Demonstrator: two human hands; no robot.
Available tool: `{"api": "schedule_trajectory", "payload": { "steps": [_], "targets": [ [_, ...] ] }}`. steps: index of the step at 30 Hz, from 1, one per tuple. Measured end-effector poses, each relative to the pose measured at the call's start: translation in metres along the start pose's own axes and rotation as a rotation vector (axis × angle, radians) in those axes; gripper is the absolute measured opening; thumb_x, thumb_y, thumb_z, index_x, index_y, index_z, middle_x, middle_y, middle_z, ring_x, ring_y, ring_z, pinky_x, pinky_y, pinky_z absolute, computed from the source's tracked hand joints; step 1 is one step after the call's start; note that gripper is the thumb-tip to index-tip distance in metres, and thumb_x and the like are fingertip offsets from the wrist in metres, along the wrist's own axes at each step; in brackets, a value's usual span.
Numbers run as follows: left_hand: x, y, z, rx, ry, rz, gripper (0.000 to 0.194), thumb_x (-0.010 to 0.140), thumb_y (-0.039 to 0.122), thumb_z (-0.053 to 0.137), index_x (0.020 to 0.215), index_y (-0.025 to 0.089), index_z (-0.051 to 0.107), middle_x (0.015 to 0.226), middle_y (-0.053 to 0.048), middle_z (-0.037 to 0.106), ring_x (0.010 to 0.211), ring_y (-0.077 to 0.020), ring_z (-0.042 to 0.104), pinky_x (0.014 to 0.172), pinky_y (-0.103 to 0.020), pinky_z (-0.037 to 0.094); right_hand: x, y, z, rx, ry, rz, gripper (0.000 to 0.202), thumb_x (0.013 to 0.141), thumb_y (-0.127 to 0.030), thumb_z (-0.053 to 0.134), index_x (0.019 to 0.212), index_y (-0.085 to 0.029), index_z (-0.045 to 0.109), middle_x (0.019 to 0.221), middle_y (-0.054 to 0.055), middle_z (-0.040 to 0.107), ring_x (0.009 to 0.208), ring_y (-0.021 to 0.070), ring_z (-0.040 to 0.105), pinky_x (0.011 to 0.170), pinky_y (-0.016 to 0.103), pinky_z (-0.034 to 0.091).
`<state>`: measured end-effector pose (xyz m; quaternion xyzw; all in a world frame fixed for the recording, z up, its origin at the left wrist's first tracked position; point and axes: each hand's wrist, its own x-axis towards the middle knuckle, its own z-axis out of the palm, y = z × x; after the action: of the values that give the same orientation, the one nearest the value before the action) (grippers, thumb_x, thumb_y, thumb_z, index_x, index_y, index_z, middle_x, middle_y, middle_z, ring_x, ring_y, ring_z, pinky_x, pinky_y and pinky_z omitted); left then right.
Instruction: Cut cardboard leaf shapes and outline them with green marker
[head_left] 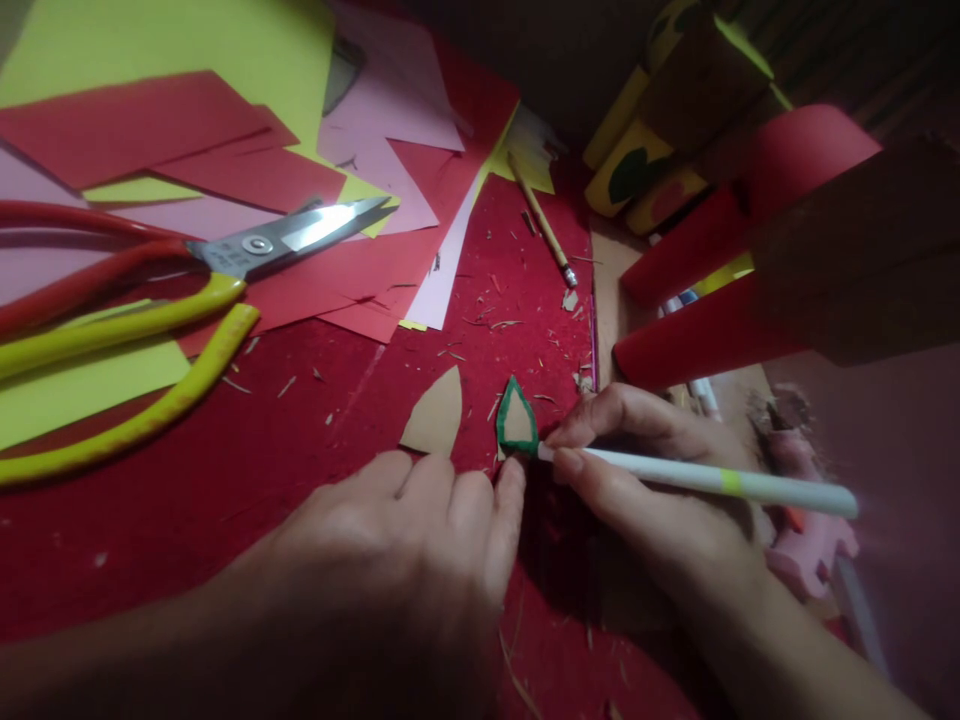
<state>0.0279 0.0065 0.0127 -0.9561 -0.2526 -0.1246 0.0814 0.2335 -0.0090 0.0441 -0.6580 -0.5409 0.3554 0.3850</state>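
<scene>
My right hand (637, 470) is closed round a white marker (675, 473) with a light green band. Its tip touches the lower right corner of a small pointed tan piece (517, 418) edged in green. My left hand (450, 510) lies on the red surface, fingers pressed down, one fingertip on the bottom edge of the green-edged piece. Just above the other fingers of that hand rests a plain tan leaf-shaped piece (435, 415), its lower edge close to the fingertips.
Scissors (255, 245) with red and yellow handles lie open at left on coloured paper sheets (172, 50). A short pencil (541, 220) rests beyond the pieces. Red paper shapes (697, 320) stand at right; scraps dot the red surface (337, 600).
</scene>
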Motion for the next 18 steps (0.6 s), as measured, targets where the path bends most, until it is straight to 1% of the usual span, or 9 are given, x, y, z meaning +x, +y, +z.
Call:
{"api": "schedule_trajectory", "payload": {
  "steps": [3, 7, 9, 13, 16, 18],
  "targets": [
    [0.0000, 0.0002, 0.0002, -0.004, 0.012, -0.001, 0.031, 0.105, 0.017, 0.059, 0.129, 0.016, 0.079, 0.070, -0.001, 0.069, 0.059, -0.0224, 0.063, 0.053, -0.036, 0.051, 0.0002, 0.0010, 0.0010, 0.050, 0.011, -0.022, 0.018, 0.075, -0.010, 0.078, 0.067, -0.026, 0.073, 0.056, -0.003, 0.070, 0.044, 0.0123, 0.060, 0.040, 0.019, 0.044],
    [0.0002, 0.0018, 0.0001, -0.012, 0.008, -0.018, 0.034, 0.103, 0.018, 0.061, 0.132, 0.017, 0.079, 0.072, -0.002, 0.071, 0.058, -0.0221, 0.061, 0.052, -0.036, 0.049, 0.0000, 0.0040, 0.0044, 0.135, 0.109, -0.028, 0.017, 0.078, -0.013, 0.082, 0.070, -0.026, 0.075, 0.056, -0.004, 0.070, 0.044, 0.0125, 0.060, 0.040, 0.020, 0.045],
    [0.0004, 0.0024, -0.0006, -0.007, 0.004, -0.022, 0.035, 0.102, 0.017, 0.062, 0.134, 0.017, 0.078, 0.072, -0.001, 0.071, 0.059, -0.0222, 0.062, 0.051, -0.036, 0.048, -0.0003, 0.0053, 0.0057, 0.169, 0.136, -0.021, 0.016, 0.079, -0.014, 0.083, 0.072, -0.026, 0.076, 0.057, -0.003, 0.070, 0.044, 0.0126, 0.060, 0.039, 0.020, 0.045],
    [-0.0002, 0.0029, -0.0022, 0.032, -0.014, -0.010, 0.038, 0.102, 0.014, 0.062, 0.137, 0.016, 0.075, 0.071, -0.001, 0.069, 0.060, -0.0220, 0.061, 0.054, -0.036, 0.049, -0.0010, 0.0065, 0.0060, 0.205, 0.143, -0.016, 0.017, 0.081, -0.014, 0.085, 0.075, -0.027, 0.077, 0.059, -0.003, 0.070, 0.045, 0.0122, 0.059, 0.041, 0.021, 0.045],
    [-0.0015, 0.0035, -0.0024, 0.045, -0.023, -0.011, 0.040, 0.102, 0.013, 0.061, 0.140, 0.016, 0.071, 0.070, 0.001, 0.067, 0.059, -0.0218, 0.062, 0.050, -0.035, 0.044, -0.0010, 0.0071, 0.0054, 0.218, 0.147, -0.022, 0.016, 0.081, -0.014, 0.085, 0.075, -0.027, 0.077, 0.060, -0.003, 0.071, 0.047, 0.0123, 0.060, 0.041, 0.021, 0.045],
    [-0.0020, 0.0038, -0.0020, 0.037, -0.022, -0.012, 0.042, 0.103, 0.014, 0.059, 0.144, 0.017, 0.069, 0.071, 0.001, 0.068, 0.058, -0.0217, 0.062, 0.048, -0.034, 0.041, -0.0007, 0.0076, 0.0053, 0.219, 0.143, -0.023, 0.016, 0.081, -0.014, 0.085, 0.075, -0.027, 0.077, 0.060, -0.003, 0.071, 0.047, 0.0123, 0.060, 0.041, 0.020, 0.045]
  ]
}}
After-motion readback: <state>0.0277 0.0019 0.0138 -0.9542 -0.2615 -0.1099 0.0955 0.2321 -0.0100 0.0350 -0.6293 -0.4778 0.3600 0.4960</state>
